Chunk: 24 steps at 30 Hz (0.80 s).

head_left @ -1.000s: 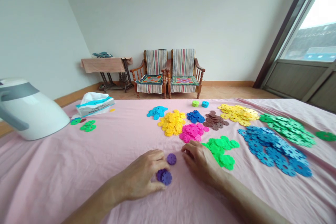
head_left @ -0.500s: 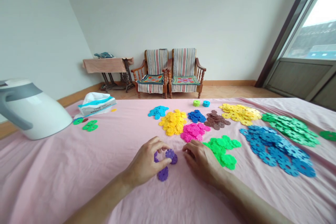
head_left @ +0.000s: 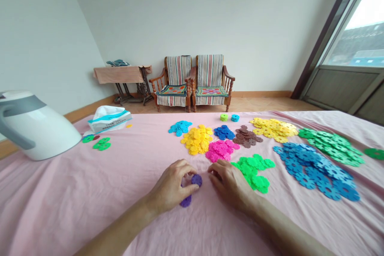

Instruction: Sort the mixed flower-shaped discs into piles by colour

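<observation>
My left hand is over the cloth with thumb and fingertips closed on the edge of a purple notched disc. Below the thumb lies another purple disc, partly covered by the hand. My right hand rests just to the right, its fingers curled in; whatever they may hold is hidden. Beyond its knuckles is a pile of pink discs, and bright green discs lie against its right side.
Farther back are piles of yellow discs, light blue, dark blue and brown ones. Larger blue discs spread at right. A kettle and a tissue box stand at left on the pink cloth.
My left hand has shifted slightly right and lowered the purple disc over the other purple disc beside it. The right hand stays almost where it was.
</observation>
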Available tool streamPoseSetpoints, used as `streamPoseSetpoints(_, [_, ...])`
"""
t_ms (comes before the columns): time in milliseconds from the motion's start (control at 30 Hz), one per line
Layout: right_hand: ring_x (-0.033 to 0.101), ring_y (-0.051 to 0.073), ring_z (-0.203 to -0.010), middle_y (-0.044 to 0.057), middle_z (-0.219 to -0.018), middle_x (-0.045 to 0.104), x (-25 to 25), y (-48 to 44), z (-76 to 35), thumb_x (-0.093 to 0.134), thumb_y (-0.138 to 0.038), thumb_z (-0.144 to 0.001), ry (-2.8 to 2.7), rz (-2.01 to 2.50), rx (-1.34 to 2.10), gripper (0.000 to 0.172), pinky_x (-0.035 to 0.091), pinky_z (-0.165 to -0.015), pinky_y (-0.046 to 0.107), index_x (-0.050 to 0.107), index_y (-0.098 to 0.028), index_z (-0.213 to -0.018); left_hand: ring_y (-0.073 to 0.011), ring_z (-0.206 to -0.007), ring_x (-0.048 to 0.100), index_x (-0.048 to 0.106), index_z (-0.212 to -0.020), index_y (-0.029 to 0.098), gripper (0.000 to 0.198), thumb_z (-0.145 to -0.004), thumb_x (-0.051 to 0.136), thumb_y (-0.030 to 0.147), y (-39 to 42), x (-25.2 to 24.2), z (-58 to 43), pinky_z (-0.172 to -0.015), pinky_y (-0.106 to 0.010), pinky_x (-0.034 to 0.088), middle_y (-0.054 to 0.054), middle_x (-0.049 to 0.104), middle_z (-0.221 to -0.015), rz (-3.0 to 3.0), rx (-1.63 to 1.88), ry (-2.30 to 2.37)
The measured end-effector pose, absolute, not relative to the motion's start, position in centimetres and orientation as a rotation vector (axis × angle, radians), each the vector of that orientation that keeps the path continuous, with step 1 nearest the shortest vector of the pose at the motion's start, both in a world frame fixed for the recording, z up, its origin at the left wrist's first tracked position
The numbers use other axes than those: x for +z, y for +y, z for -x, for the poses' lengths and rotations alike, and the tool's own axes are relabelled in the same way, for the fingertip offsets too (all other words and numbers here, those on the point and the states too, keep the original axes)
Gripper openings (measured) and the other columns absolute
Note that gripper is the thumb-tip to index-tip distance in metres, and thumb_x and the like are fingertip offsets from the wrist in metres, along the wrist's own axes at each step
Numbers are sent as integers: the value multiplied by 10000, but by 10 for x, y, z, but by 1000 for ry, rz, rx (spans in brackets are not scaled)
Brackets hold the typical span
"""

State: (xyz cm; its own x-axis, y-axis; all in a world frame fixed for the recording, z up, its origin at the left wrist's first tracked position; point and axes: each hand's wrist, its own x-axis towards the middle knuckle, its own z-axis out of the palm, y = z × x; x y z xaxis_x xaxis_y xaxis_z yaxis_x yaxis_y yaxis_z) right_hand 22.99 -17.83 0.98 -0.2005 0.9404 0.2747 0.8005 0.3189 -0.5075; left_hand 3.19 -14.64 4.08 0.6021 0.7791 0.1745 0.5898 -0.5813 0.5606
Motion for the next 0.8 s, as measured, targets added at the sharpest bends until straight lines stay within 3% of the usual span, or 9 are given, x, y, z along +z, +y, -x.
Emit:
streamPoseSetpoints(300, [566,145,-785,33,-810,614,13,-180,-230,452,-155,-829,-2067,1534,338,170,388,-693,242,619,-177,-851,-143,-782,548,630,-991,190,264,-731,639,234,-139,52,-19,-722,-251,450,-32,601,-890,-2341,689,1072])
streamPoseSetpoints(533, [558,141,-765,30,-797,607,14,-180,-229,452,-156,-825,-2059,1522,350,167,381,-674,235,616,-183,-823,-135,-725,560,679,-733,197,90,-770,598,202,-138,57,-9,-708,-240,413,-3,615,-725,-2449,517,1017])
streamPoseSetpoints(800, [526,119,-714,8,-750,583,14,-185,-222,406,-20,-696,-2125,1340,422,255,366,-653,218,595,-185,-739,-164,-781,551,679,-777,222,73,-782,608,207,-142,48,-14,-768,-280,374,-9,627,-758,-2611,410,977])
